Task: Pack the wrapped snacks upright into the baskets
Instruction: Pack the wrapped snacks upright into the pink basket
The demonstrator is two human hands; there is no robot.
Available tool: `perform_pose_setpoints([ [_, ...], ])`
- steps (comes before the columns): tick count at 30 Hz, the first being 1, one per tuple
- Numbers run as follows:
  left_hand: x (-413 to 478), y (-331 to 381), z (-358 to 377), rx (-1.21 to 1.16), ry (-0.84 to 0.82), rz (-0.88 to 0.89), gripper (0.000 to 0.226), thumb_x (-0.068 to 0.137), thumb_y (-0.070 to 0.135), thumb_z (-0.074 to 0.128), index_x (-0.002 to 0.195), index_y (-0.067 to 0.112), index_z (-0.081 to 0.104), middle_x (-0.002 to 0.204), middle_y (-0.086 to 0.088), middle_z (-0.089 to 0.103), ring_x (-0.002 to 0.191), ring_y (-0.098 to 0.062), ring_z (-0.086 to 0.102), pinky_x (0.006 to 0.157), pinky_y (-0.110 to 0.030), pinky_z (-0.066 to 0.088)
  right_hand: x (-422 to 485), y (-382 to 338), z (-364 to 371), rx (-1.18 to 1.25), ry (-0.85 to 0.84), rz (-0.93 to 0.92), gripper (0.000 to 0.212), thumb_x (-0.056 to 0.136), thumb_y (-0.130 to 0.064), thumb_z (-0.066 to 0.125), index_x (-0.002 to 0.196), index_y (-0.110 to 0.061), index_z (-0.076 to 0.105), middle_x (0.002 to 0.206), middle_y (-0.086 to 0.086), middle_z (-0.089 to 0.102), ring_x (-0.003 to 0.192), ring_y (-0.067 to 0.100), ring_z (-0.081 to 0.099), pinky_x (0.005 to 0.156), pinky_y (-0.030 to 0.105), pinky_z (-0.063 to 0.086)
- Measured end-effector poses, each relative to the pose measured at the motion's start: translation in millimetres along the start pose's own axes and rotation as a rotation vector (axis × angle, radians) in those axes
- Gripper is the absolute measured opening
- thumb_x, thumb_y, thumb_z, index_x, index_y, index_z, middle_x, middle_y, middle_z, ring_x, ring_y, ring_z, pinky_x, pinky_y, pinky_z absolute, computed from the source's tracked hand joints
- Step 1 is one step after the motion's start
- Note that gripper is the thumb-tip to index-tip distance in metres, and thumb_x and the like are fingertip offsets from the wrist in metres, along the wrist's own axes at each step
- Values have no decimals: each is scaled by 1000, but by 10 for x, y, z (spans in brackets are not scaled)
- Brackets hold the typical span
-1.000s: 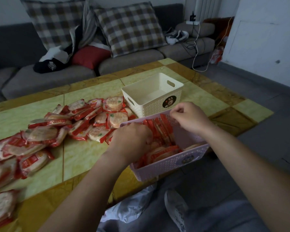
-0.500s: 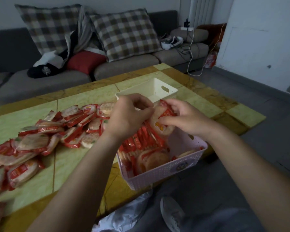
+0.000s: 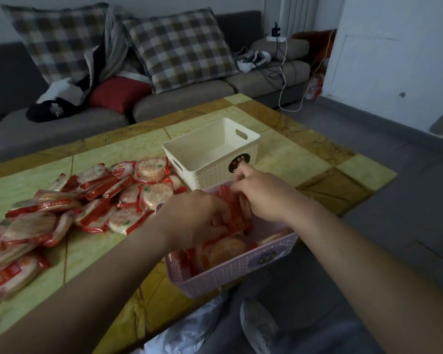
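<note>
A grey sofa [image 3: 179, 103] with plaid cushions is seen behind a low tiled table [image 3: 279, 159] on which the work is laid out. A pink basket [image 3: 230, 274] has been set at the table's near edge, overhanging towards the person, probably so that it can be reached from above. Both hands are lowered into it. The right hand [image 3: 264, 195] is curled over the tops of the upright snacks [image 3: 237, 215], which are pinched at their red upper edges. The left hand [image 3: 192, 218] is pressed against the same row from the opposite side; its fingers are largely hidden, so whether anything is gripped cannot be told. The row is thus held between the two hands, apparently to stop the thin packets toppling while they are squared up. Just below the grip, on the near side, one flat packet [image 3: 223, 249] is lying in the basket and looks yet to be stood up. Just beyond the right hand, a cream basket [image 3: 215, 172] is waiting with nothing visible inside. Out past the left hand, the loose snacks [image 3: 92, 208] are heaped on the table.
</note>
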State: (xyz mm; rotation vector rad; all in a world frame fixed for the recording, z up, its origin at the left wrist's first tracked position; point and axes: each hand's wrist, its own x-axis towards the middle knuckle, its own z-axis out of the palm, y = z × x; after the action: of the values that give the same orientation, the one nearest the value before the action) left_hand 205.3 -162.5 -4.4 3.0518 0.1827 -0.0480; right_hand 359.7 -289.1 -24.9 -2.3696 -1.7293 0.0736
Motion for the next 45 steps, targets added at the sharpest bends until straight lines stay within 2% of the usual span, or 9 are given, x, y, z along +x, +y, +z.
perform_pose_setpoints([
  [9, -12, 168, 170, 127, 68, 48, 37, 83, 64, 61, 105, 36, 70, 109, 14, 64, 99, -10, 62, 65, -26, 37, -56, 77, 90, 374, -66, 183, 42, 85, 6, 51, 109, -28, 54, 124, 0, 46, 88, 8, 57, 71, 21, 44],
  [14, -103, 31, -165, -447, 159, -183, 16, 83, 41, 73, 81, 29, 63, 79, 10, 67, 75, -12, 64, 66, -31, 51, -69, 103, 61, 376, -100, 224, 42, 89, 4, 49, 119, -25, 58, 126, 0, 57, 105, 19, 62, 95, 37, 54],
  [19, -16, 56, -354, -966, 334, -428, 22, 92, 26, 72, 95, 5, 65, 92, -18, 72, 75, -29, 73, 59, -43, 63, -173, 116, -357, 776, 305, 301, 19, 101, -11, 54, 104, -24, 67, 101, -8, 71, 89, 12, 71, 73, 32, 58],
  [25, 303, 261, -196, -726, 564, -365, 17, 86, 31, 75, 84, 22, 61, 85, 6, 69, 73, -15, 69, 63, -39, 59, -193, 184, -465, 467, 279, 506, 39, 102, -50, 41, 120, -24, 65, 108, 1, 63, 89, 22, 64, 78, 41, 54],
  [28, 407, 373, -112, -543, 616, -309, 20, 86, 42, 72, 88, 26, 60, 84, 11, 68, 74, -13, 67, 67, -39, 58, -180, 203, -468, 527, 323, 411, 29, 100, -33, 52, 126, -31, 64, 107, -4, 62, 76, 15, 64, 64, 35, 50],
  [32, 577, 243, -11, -582, 472, -64, 21, 88, 17, 74, 104, 28, 67, 101, 17, 72, 93, 2, 67, 85, -23, 54, -239, 273, -479, 433, 147, 212, 43, 88, -21, 75, 130, -27, 66, 113, -12, 62, 74, -5, 57, 68, 21, 44],
  [37, 747, 131, -5, -351, 141, 107, 29, 81, 1, 70, 96, 24, 77, 94, 20, 68, 93, -3, 63, 78, -13, 41, -320, 398, -500, 562, -43, 329, 55, 88, -8, 73, 138, -25, 58, 102, -8, 76, 87, 6, 74, 90, 36, 57],
  [41, 844, 167, 32, -36, -109, 149, 36, 81, 12, 61, 105, 35, 74, 106, 7, 73, 99, -16, 66, 87, -30, 52, -308, 357, -524, 608, 69, 335, 31, 95, 1, 52, 108, -22, 68, 93, -3, 78, 73, 9, 75, 65, 29, 57],
  [45, 849, 169, 5, 45, -220, 107, 45, 84, 12, 52, 121, 34, 65, 116, -6, 70, 107, -29, 65, 92, -40, 53, -331, 229, -533, 429, -153, 224, 21, 85, -6, 69, 90, -25, 77, 87, -6, 79, 80, 7, 74, 78, 32, 61],
])
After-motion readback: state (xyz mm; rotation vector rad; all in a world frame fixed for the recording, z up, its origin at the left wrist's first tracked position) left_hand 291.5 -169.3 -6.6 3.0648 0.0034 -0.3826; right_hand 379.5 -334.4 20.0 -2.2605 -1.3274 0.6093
